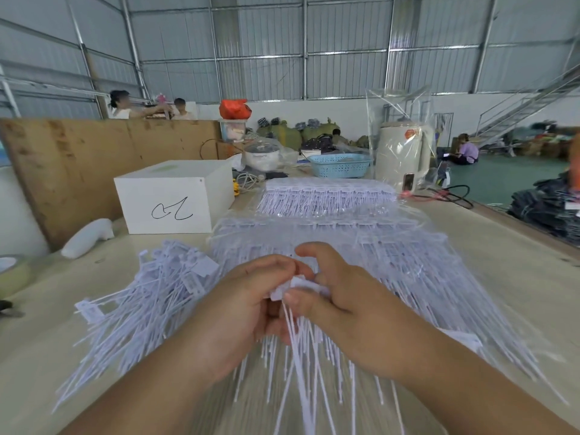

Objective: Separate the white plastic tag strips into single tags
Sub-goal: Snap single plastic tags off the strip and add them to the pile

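My left hand (pixel 248 306) and my right hand (pixel 339 302) meet over the table's middle, both gripping one white tag strip (pixel 301 288) by its head end. The strip's thin tails hang down between my wrists. A loose pile of single tags (pixel 150 296) lies to the left of my hands. A wide stack of joined strips (pixel 361 243) lies just behind and under my hands, and a second stack (pixel 326 193) sits farther back.
A white box (pixel 175 196) with a scribble stands at back left, a white bottle (pixel 88 237) lies beside it, and a tape roll (pixel 12 273) sits at the left edge. Blue basket (pixel 340 164), cooker and wrapped kettle (pixel 401 155) stand behind. The table edge runs along the right.
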### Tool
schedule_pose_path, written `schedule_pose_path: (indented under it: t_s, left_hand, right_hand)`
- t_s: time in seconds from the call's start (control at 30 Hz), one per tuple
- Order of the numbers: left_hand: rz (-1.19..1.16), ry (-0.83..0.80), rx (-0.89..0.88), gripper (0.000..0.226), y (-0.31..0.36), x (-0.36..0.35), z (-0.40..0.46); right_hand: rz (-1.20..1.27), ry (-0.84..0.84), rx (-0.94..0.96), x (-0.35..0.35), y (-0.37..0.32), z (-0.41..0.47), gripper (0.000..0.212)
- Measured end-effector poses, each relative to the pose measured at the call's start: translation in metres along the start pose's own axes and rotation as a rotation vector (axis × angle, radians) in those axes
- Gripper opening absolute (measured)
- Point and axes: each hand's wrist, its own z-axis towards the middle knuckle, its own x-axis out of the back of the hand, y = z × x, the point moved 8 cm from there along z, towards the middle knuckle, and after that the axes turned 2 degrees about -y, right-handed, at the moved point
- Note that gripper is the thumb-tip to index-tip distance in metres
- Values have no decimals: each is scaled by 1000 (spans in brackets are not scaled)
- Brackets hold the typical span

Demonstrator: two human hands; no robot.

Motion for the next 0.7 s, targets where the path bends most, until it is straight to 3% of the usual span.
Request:
schedule_pose_path:
  t_s: [0.17, 0.33, 0.43, 0.53, 0.7]
  left_hand:
    - [118, -49, 20, 18, -3, 0, -1]
    - [110, 88, -36, 8, 6, 18, 3]
    - [100, 144, -39, 13, 8, 30, 5]
    - [177, 44, -27, 3, 6, 22, 5]
    - [236, -47, -3, 16, 1, 15, 4]
  right_hand:
    - [11, -55, -1, -7, -2, -1, 62]
    - [7, -54, -6, 6, -4, -1, 31]
    - [-84, -133, -91, 3, 6, -3, 41]
    - [-94, -144, -91, 1, 8, -2, 42]
    - [-58, -124, -91, 4, 8, -4, 40]
